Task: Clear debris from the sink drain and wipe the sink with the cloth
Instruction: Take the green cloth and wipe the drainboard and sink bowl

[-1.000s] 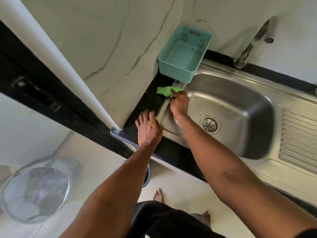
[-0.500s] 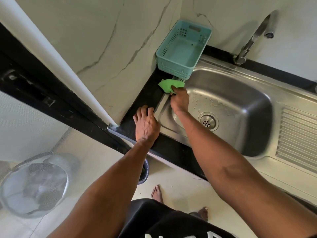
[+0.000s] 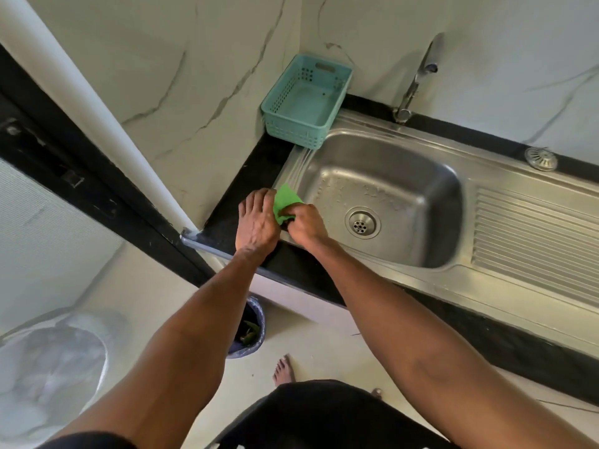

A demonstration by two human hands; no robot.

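At the sink's (image 3: pixel 372 254) left rim, I see both hands meeting on the green cloth (image 3: pixel 285 202). My right hand (image 3: pixel 306 223) has its fingers curled round the cloth's lower end, gripping it. My left hand (image 3: pixel 257 218) lies beside it on the black counter (image 3: pixel 246 186), fingers close together and touching the cloth's left edge. I see water drops in the steel basin, and the drain (image 3: pixel 362 222) looks bare. A turquoise basket (image 3: pixel 306 100) stands in the corner with nothing in it. Down on the floor, a small bin (image 3: pixel 249 332) with a blue liner holds some green scraps.
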